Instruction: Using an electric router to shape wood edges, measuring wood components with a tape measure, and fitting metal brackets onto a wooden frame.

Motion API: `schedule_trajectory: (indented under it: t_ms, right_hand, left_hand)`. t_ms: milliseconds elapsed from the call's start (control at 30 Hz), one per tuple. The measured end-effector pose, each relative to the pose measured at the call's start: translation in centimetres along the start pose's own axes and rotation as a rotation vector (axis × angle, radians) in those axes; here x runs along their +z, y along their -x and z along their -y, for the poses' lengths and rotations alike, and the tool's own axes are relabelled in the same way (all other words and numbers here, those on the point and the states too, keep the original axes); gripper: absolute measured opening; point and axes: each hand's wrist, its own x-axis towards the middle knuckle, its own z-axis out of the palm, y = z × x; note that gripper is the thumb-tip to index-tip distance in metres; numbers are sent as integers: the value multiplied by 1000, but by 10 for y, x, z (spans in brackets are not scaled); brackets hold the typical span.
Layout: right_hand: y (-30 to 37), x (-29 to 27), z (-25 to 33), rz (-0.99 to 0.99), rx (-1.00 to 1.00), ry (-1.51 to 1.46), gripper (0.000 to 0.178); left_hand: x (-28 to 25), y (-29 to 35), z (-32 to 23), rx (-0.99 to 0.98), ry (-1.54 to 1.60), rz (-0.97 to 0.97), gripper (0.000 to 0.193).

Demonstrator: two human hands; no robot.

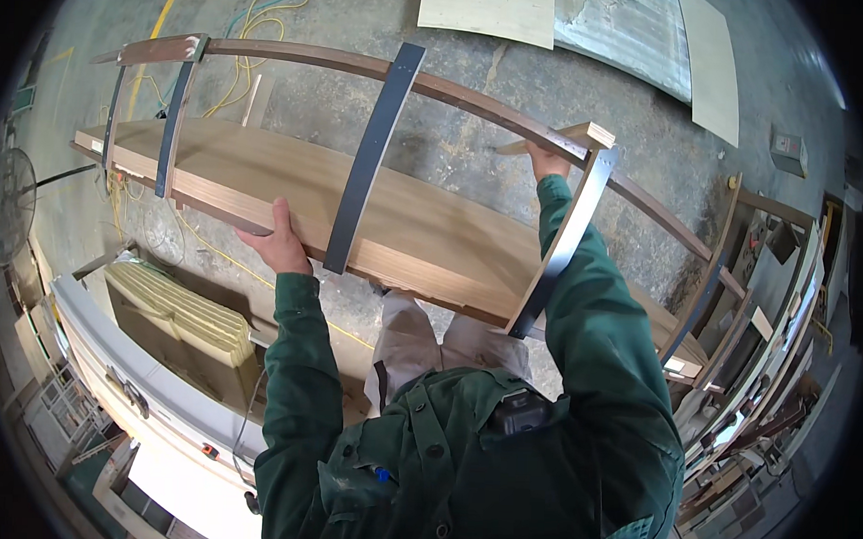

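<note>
Passable at centre, between middle dark strip and shiny strip, over wooden board | barred across upper frame by brown rail | cramped right of centre, around right hand, by wood block and shiny strip | bounded at lower left by yellow stack

- Wooden slab lies crosswise before the person.
- Left hand sits at its near edge, between two crosspieces.
- Right hand is beyond it, at a wood block.
- Fan stands far left.
</note>
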Motion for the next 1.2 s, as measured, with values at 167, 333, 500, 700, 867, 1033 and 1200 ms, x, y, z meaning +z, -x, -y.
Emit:
schedule_trajectory:
  t_ms: [167, 333, 500, 700, 867, 1033, 1200]
  right_hand:
    - [5, 15, 2, 43, 60, -54, 49]
    - [-11, -2, -29, 27, 77, -365, 52]
    - [12, 7, 34, 25, 1, -104, 45]
    - [33, -70, 38, 393, 5, 442, 65]
    - [134, -164, 139, 707, 250, 237, 24]
    - [205, -146, 245, 64, -423, 1012, 47]
    - [198, -137, 257, 159, -534, 926, 45]
  left_hand:
    - [-11, -5, 4, 47, -18, -28, 98]
    - [2, -3, 13, 35, -8, -4, 99]
    - [-12, -11, 13, 85, 8, -27, 101]
    - [-3, -15, 26, 101, 47, -14, 109]
    - [-18, -14, 28, 171, -25, -99, 112]
    - [5, -9, 22, 121, -59, -70, 114]
    - [9, -9, 14, 114, -93, -91, 115]
